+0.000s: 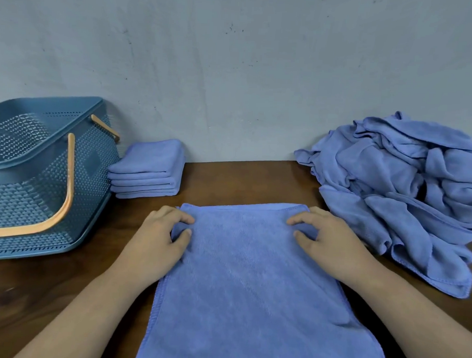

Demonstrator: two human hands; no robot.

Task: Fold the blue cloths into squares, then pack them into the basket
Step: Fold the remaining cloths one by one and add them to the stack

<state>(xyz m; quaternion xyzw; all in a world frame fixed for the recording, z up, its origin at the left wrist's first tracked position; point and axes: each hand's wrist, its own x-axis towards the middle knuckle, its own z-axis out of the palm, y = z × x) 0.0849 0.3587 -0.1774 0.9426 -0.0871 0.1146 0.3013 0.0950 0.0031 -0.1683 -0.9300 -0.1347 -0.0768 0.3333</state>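
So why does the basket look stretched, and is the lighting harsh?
Head view: the wide-angle lens stretches the basket near the left edge; light is soft and even, with faint shadows under the left hand and right hand on the spread cloth; no glare; mild softness.

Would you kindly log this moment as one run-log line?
step: folding; left hand pinches flat cloth, far-left corner; right hand pinches far-right corner; folded stack beside basket; unfolded pile at right

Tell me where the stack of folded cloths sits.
In the head view, the stack of folded cloths sits on the table, left of centre by the wall, right beside the basket, beyond the left hand.
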